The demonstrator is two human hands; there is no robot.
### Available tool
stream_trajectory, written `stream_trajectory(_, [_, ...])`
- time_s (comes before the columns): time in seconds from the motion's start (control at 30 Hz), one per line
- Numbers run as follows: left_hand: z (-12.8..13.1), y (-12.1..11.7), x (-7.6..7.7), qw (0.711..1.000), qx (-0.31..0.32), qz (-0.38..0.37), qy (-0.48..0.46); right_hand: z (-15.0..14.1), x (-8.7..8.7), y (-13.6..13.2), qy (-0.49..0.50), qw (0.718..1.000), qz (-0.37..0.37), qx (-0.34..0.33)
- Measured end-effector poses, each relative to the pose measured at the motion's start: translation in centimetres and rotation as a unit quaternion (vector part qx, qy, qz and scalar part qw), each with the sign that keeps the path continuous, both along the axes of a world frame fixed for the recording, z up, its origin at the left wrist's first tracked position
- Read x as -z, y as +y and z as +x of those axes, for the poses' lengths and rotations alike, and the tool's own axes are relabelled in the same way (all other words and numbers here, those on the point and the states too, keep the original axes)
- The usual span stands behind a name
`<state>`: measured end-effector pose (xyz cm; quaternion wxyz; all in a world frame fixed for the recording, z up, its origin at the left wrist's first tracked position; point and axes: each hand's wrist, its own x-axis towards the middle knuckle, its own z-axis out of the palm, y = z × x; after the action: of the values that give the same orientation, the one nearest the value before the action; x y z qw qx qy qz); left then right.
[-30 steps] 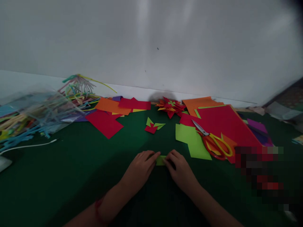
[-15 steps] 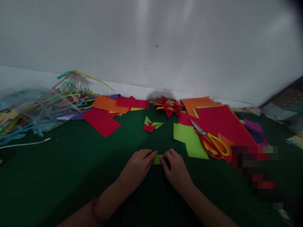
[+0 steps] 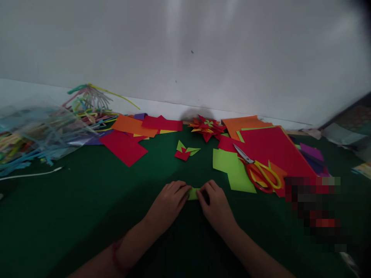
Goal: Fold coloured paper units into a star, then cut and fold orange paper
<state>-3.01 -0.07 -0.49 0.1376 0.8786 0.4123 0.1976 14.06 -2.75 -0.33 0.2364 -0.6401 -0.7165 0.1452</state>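
Note:
A small folded strip of light green paper (image 3: 193, 194) lies between my hands, low over the green tabletop. My left hand (image 3: 171, 199) pinches its left end, and my right hand (image 3: 216, 204) pinches the right end. Fingertips cover both ends of the strip. Just beyond the hands is a small red and green folded paper piece (image 3: 182, 154). Farther back, against the wall, sits a many-pointed paper flower (image 3: 207, 128) in red, orange and green.
Scissors (image 3: 261, 173) with red and yellow handles lie on paper sheets at the right, near light green paper (image 3: 239, 175) and a large red sheet (image 3: 266, 148). Red paper (image 3: 124, 148) and a clear bag (image 3: 55, 127) with colourful pipe cleaners are at the left. A white wall (image 3: 185, 46) stands behind.
Both hands keep their hold on the green paper strip in nearly the same place. The whole view has shifted very slightly.

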Motion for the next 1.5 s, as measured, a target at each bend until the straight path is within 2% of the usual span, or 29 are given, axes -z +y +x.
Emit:
stream_trajectory(0.37, [0.0,-0.1,0.5,0.999,-0.021,-0.035,-0.016,0.1,0.3,0.2,-0.011,1.000,-0.001,-0.010])
stream_trajectory(0.57, [-0.1,0.3,0.7,0.997,-0.031,-0.057,-0.042,0.3,0.6,0.2,0.014,1.000,0.009,-0.022])
stream_trajectory(0.73, [0.2,-0.3,0.7,0.998,-0.043,-0.031,-0.027,0.4,0.8,0.3,0.035,0.999,0.005,-0.014])
stream_trajectory(0.83, [0.4,-0.6,0.7,0.995,-0.041,-0.081,-0.050,0.5,0.8,0.3,0.040,0.999,0.001,-0.014])
stream_trajectory(0.93, [0.5,-0.6,0.6,0.982,-0.075,-0.142,-0.097,0.5,0.9,0.4,0.049,0.999,0.001,-0.014])
stream_trajectory(1.07, [0.5,-0.5,0.5,0.968,-0.115,-0.175,-0.136,0.5,0.8,0.3,0.053,0.999,-0.004,-0.008])
stream_trajectory(1.23, [0.6,-0.8,0.5,0.970,-0.112,-0.175,-0.128,0.4,0.8,0.1,0.045,0.999,-0.011,-0.011])
stream_trajectory(1.5, [1.2,-0.8,0.6,0.981,-0.116,-0.124,-0.091,0.4,1.0,0.0,0.033,0.999,-0.002,-0.008])
